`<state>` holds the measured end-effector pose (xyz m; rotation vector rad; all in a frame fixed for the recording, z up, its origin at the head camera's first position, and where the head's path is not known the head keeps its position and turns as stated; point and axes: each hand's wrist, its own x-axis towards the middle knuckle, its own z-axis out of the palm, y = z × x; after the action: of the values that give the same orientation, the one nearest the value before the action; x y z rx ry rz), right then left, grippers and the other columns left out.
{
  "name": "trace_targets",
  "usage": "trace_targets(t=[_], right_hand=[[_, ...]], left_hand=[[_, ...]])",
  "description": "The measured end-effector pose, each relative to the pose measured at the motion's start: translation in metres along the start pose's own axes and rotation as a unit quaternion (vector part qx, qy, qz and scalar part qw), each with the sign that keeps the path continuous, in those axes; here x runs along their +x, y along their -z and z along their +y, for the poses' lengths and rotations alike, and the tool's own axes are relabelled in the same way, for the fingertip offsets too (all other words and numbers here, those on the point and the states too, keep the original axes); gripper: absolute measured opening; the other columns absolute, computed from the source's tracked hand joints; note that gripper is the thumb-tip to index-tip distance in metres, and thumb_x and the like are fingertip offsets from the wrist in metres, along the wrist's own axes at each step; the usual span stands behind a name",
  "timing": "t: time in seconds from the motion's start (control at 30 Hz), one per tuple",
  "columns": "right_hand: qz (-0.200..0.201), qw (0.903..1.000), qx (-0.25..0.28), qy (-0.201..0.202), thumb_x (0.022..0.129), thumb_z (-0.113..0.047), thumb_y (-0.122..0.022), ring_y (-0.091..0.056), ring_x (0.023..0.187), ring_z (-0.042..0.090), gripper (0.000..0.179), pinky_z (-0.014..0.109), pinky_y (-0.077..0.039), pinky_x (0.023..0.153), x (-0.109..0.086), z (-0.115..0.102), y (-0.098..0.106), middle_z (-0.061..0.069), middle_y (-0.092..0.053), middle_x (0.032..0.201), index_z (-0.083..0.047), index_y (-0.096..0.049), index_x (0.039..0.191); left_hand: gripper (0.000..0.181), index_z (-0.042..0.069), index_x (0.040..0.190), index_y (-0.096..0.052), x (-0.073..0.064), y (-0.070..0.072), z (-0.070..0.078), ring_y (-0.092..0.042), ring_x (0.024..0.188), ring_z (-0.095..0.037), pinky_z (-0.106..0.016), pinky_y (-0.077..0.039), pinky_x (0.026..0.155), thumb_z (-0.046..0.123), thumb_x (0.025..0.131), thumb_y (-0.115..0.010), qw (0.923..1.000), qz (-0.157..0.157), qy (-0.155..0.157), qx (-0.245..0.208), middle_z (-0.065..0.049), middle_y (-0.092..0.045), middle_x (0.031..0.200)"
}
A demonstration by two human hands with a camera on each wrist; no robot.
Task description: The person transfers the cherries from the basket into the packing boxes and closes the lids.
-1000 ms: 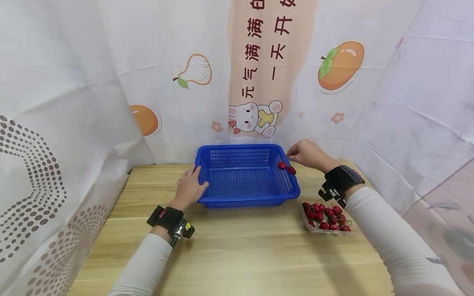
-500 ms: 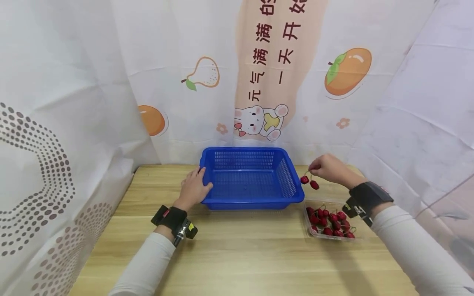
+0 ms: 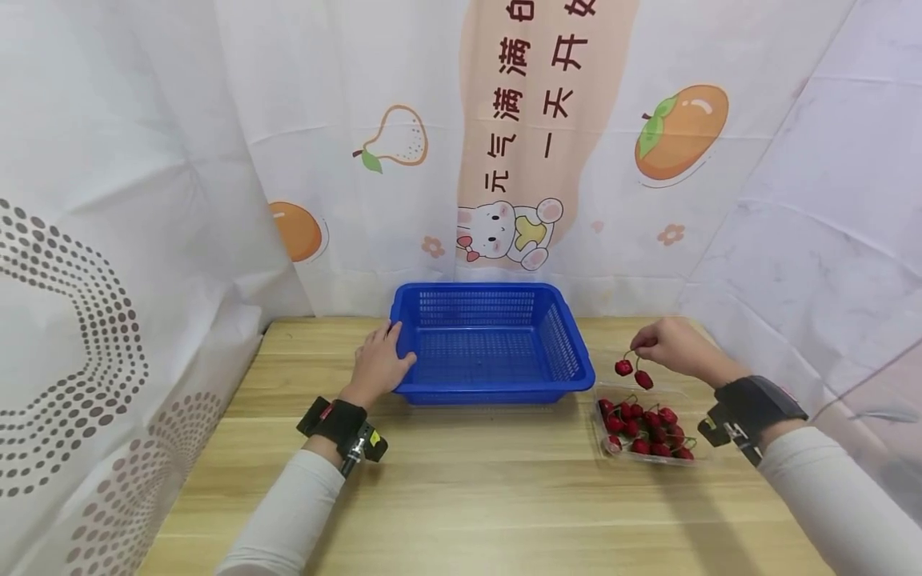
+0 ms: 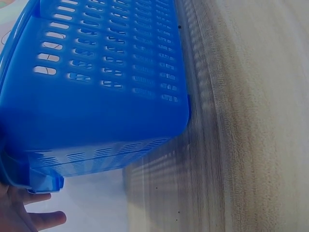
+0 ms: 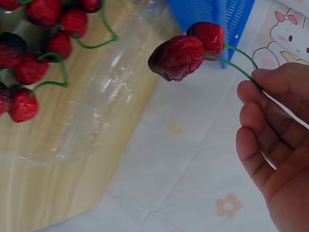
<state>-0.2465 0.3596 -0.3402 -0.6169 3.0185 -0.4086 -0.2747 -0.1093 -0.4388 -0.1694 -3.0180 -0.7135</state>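
A blue plastic basket [image 3: 497, 398] with slotted walls stands on the table. My left hand [image 3: 378, 364] holds its left rim, thumb over the edge; in the left wrist view fingers [image 4: 48, 220] show beyond the rim's lug. Between thumb and fingertips my right hand [image 3: 673, 348] pinches the green stems of a pair of red cherries [image 5: 178, 58]. The two fruits dangle to the right of the basket, above the far side of a clear plastic box [image 3: 603, 444]. Several more cherries [image 3: 651, 432] with green stems lie in that box.
The wooden table [image 3: 468, 496] stretches toward me in front of the basket. A white curtain [image 3: 346, 232] printed with fruit and a rabbit hangs close behind it. More white cloth [image 3: 194, 264] drapes down on the left.
My right hand has drawn away from the basket's right rim with the pair of cherries, moving right and nearer, toward the clear box. The left hand keeps its place on the basket rim.
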Motion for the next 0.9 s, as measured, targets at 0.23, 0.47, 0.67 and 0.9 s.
trace_targets(t=[0.23,0.47,0.67,0.9], right_hand=[[-0.046,0.9984,0.029,-0.012,0.086,-0.006,-0.063,-0.059,0.066,0.006,0.013,0.025,-0.047,0.059,-0.013,0.017,-0.020,0.009,-0.075,0.082,-0.002,-0.075,0.088],[-0.069,0.9950,0.067,-0.029,0.083,-0.005,-0.063,-0.059,0.063,0.007,0.012,0.025,-0.046,0.057,-0.029,0.024,-0.037,0.005,-0.073,0.079,-0.001,-0.074,0.087],[-0.107,0.9906,0.076,-0.039,0.081,-0.005,-0.063,-0.058,0.059,0.012,0.011,0.025,-0.046,0.054,-0.037,0.032,-0.053,0.006,-0.071,0.074,-0.001,-0.072,0.084],[-0.114,0.9889,0.074,-0.061,0.082,-0.005,-0.063,-0.063,0.063,0.016,0.013,0.028,-0.049,0.058,-0.044,0.043,-0.062,0.007,-0.072,0.075,0.001,-0.073,0.088]], left_hand=[[0.072,0.008,0.153,-0.029,-0.001,-0.004,0.000,-0.024,0.147,-0.039,-0.063,-0.026,0.113,0.039,0.094,-0.055,0.9999,0.001,0.010,-0.008,-0.018,-0.025,0.160],[0.072,0.008,0.153,-0.029,0.000,-0.001,0.000,-0.024,0.147,-0.039,-0.063,-0.025,0.113,0.040,0.094,-0.054,0.9999,0.003,0.008,-0.012,-0.017,-0.023,0.161],[0.072,0.007,0.153,-0.029,0.001,0.000,0.000,-0.024,0.147,-0.039,-0.063,-0.026,0.113,0.039,0.094,-0.054,0.9999,0.006,0.009,-0.010,-0.018,-0.024,0.160],[0.071,0.008,0.154,-0.028,0.001,-0.001,0.002,-0.024,0.147,-0.040,-0.064,-0.025,0.113,0.039,0.095,-0.054,0.9999,0.001,0.007,-0.010,-0.018,-0.023,0.161]])
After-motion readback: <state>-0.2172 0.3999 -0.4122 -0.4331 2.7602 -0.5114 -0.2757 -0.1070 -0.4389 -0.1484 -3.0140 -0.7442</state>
